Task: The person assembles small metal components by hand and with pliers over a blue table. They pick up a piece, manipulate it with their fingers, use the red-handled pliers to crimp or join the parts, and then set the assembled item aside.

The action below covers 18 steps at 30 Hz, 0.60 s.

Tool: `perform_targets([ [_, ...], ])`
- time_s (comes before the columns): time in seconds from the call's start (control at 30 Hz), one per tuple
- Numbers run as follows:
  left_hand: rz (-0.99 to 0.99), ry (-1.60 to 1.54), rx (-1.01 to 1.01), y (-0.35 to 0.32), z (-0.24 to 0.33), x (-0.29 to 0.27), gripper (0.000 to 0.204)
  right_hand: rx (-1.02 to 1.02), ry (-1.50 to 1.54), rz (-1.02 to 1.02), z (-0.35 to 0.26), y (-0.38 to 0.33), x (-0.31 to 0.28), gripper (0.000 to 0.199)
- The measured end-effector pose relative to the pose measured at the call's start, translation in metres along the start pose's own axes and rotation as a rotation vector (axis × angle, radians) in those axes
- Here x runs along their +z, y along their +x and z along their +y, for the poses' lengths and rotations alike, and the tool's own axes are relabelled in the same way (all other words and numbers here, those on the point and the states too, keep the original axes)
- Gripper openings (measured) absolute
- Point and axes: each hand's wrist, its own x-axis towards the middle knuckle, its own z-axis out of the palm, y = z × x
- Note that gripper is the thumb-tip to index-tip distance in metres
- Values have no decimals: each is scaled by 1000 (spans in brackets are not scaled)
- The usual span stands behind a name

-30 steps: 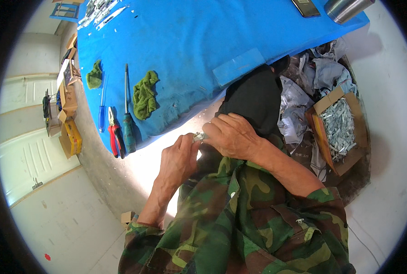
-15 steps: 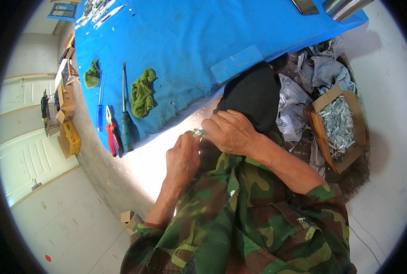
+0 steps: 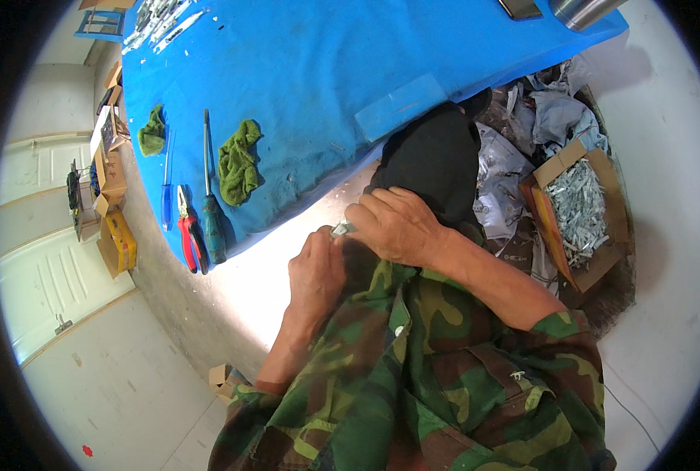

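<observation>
Left hand (image 3: pixel 316 265): thumb and fingers pinched together on a small pale piece (image 3: pixel 340 228).
Right hand (image 3: pixel 398 228): fingers curled, closed upon the piece's right end.
Small pale piece: between the hands, off the blue-covered table (image 3: pixel 303 78).
Tabletop tools: red-handled pliers (image 3: pixel 189 239) beside a green-handled screwdriver (image 3: pixel 214 228).
Cardboard box (image 3: pixel 615 208): at right, holding pale strips (image 3: pixel 577 212).

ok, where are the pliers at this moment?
Head view, left side: the pliers lie near the edge of the blue table cover, between the blue-handled screwdriver and the teal-handled screwdriver.
</observation>
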Motion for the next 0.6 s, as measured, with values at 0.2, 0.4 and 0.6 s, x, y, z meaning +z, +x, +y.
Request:
perform_targets([
  [0.2, -13, 50, 39, 5, 1, -8, 20, -2, 42, 103, -1, 4, -1, 22],
  [0.4, -70, 75, 67, 9, 6, -20, 23, -31, -79, 111, -3, 3, -2, 18],
  [0.6, -78, -85, -11, 7, 8, -20, 19, -68, -103, 54, 0, 2, -3, 17],
])
